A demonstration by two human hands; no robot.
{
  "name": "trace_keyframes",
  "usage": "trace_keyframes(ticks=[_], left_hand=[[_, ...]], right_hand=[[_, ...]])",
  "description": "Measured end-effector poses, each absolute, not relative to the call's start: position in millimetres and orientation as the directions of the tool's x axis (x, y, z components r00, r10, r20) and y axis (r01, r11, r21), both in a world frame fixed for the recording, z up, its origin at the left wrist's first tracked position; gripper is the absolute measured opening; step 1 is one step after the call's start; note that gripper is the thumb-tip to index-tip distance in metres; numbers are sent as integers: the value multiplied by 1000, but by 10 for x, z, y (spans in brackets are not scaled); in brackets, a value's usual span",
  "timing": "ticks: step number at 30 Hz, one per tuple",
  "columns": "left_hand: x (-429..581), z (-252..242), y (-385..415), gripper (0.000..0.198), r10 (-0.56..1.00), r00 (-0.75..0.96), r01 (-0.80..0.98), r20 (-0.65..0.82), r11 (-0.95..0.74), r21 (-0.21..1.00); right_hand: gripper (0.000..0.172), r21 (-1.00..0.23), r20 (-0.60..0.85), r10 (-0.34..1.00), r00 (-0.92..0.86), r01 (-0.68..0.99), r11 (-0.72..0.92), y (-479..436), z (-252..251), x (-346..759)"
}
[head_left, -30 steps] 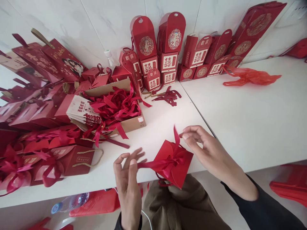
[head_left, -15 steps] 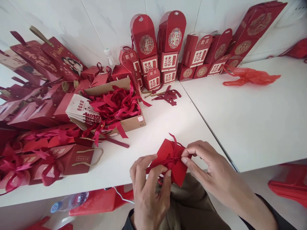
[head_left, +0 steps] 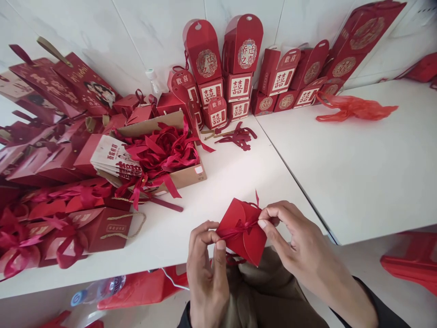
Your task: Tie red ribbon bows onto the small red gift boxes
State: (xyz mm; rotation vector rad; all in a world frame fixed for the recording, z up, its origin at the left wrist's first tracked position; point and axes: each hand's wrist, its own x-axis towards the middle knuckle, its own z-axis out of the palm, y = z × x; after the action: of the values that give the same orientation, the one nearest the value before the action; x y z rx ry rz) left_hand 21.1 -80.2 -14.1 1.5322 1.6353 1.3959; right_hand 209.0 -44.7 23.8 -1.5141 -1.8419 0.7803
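A small red gift box (head_left: pixel 251 243) with folded flaps sits at the table's front edge, tilted toward me. Across its top runs a dark red ribbon (head_left: pixel 241 229), knotted near the middle. My left hand (head_left: pixel 208 259) pinches one side of the ribbon at the box's left corner. On the right, my right hand (head_left: pixel 293 237) grips the other side between thumb and fingertips. A loose ribbon end sticks up behind the box, and some red cord shows beneath it.
A cardboard tray (head_left: pixel 189 177) of loose red ribbons lies left of centre, white cards (head_left: pixel 112 155) beside them. Finished red boxes (head_left: pixel 105 228) crowd the left. Stacked boxes (head_left: pixel 241 86) line the wall. A red plastic bag (head_left: pixel 358 111) lies right, past the table seam.
My left hand has drawn back leftward from the knot, pulling the ribbon out toward the box's left corner. The right hand keeps its pinch, almost in place.
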Motion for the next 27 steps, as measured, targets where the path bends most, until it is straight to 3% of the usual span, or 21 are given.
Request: trace_keyframes(ticks=[5,9,12,16,20,27], left_hand=[[160,-152,-816,13,947,-260,284,187,-110,952],[42,-162,-800,12,914,-338,197,226,-166,966],[-26,-105,-769,10,922,-262,341,286,-189,921],[26,66,-712,21,928,-52,569,369,-276,775],[200,190,-605,19,915,75,680,397,-338,651],[455,142,-508,4,932,-70,669,356,-221,709]], right_hand=[[16,-830,28,992,-120,550,90,-472,226,2139],[22,-890,-32,999,-37,455,-12,-500,182,2217],[26,-881,-29,999,-33,473,-10,-478,181,2232],[30,-825,7,990,-139,558,84,-369,220,2202],[19,-807,47,980,-195,570,152,-249,255,2169],[19,-852,6,985,-172,515,96,-205,288,2126]])
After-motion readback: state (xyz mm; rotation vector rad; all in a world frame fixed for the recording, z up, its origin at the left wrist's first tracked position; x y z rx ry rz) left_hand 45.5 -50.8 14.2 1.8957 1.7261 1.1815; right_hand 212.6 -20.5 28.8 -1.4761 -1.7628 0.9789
